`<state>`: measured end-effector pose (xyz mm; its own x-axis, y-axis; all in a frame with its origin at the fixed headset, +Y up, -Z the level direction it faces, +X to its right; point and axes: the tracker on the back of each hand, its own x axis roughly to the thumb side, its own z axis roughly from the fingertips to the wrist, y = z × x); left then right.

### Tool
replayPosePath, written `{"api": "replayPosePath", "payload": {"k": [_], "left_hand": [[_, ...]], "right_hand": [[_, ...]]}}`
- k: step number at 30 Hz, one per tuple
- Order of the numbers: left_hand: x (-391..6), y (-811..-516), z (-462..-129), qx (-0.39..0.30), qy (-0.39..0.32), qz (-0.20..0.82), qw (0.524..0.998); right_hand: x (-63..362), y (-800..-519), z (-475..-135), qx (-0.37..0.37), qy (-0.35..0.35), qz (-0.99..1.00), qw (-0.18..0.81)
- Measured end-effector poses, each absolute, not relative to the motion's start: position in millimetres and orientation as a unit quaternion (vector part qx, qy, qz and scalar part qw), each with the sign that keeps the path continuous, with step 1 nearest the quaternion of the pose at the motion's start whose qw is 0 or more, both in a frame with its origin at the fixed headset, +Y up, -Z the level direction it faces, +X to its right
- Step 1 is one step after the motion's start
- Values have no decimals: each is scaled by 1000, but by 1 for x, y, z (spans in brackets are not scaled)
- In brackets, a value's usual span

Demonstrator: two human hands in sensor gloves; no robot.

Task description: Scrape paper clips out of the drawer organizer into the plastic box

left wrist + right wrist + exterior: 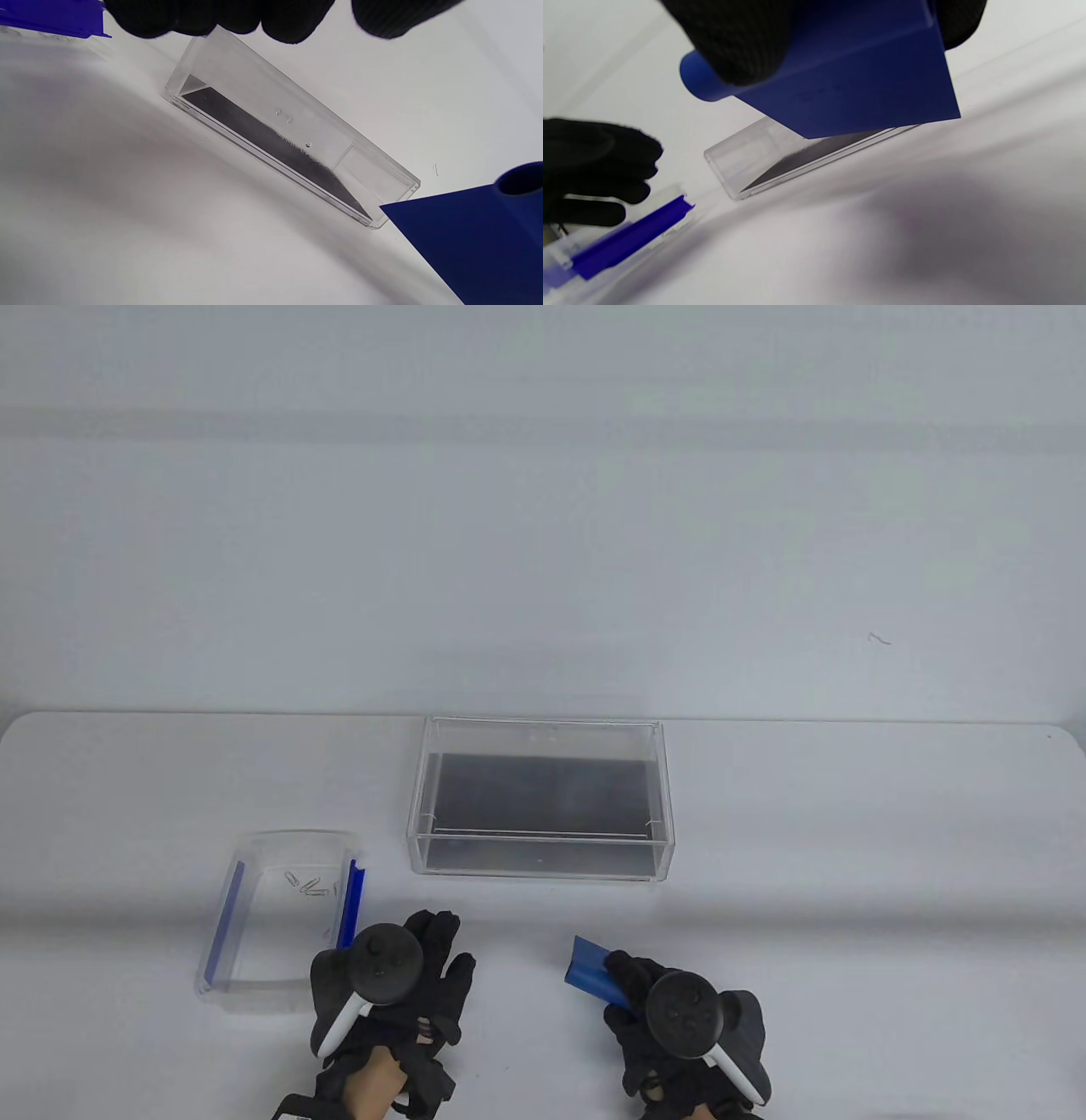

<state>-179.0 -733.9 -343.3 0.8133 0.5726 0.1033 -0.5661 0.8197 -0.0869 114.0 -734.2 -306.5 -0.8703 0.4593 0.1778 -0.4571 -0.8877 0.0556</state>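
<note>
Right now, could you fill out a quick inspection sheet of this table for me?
Surface: white table, with soft shadows.
Job's things: paper clips in clear tray with blue side strips; clear box with dark bottom, no clips seen inside; blue scraper.
Clutter: small squiggle on the backdrop.
Grippers: right hand holds the scraper; left hand beside the tray, holding nothing seen.
Cables: nothing seen.
Surroundings: plain grey-white backdrop.

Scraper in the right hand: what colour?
Solid blue scraper, held by the right hand; shows best in the right wrist view.
</note>
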Motion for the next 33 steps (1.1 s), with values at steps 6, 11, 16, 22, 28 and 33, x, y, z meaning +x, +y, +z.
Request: {"api": "replayPosePath", "payload": {"k": [6,11,16,22,28,33], "left_hand": [[-176,-735,-344,-31,-65,296,952],[-176,-735,-344,-34,-65,294,953],[-175,-735,-344,-41,-65,290,954],[-175,-735,-344,-46,-65,287,955],[-174,-735,-343,-50,-63,283,956],[-175,-735,-343,-52,-61,284,955]], "right_hand": [[97,-747,-308,120,27,979,164],[91,-757,-310,130,42,984,115],[88,-763,-311,139,59,985,84],[85,-771,-311,143,79,985,48],[86,-771,-311,140,90,984,55],[94,-768,-310,131,98,981,105]]}}
